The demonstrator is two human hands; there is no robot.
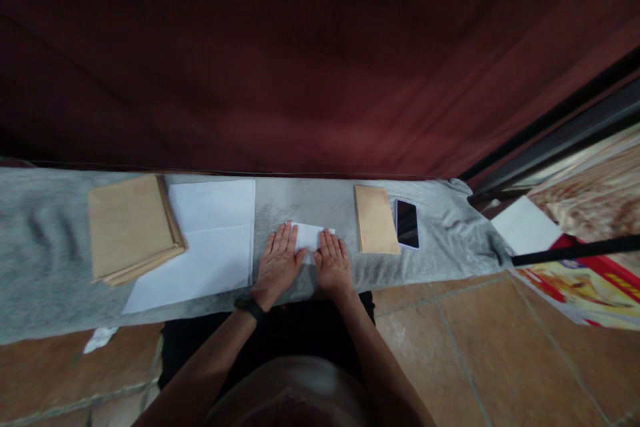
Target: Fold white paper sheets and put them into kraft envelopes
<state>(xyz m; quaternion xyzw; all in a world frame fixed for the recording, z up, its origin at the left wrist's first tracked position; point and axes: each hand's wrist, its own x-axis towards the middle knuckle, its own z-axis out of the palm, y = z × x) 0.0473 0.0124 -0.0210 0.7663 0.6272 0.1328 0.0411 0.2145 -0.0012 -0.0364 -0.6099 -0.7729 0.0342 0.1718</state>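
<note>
A small folded sheet of white paper (309, 236) lies on the grey cloth in front of me. My left hand (279, 259) rests flat on its left side, fingers stretched out, with a dark band on the wrist. Flat on the right side of the paper lies my right hand (334, 264), its fingers extended too. Both thumbs point inward near the paper's lower edge. Parts of the paper are hidden under the hands.
To the left, a stack of brown envelopes (131, 227) partly covers large white sheets (213, 247). A single brown envelope (376, 220) and a phone (407, 223) lie to the right. Dark red fabric (300, 80) rises behind the cloth-covered surface (307, 197). A colourful box (590, 283) stands far right.
</note>
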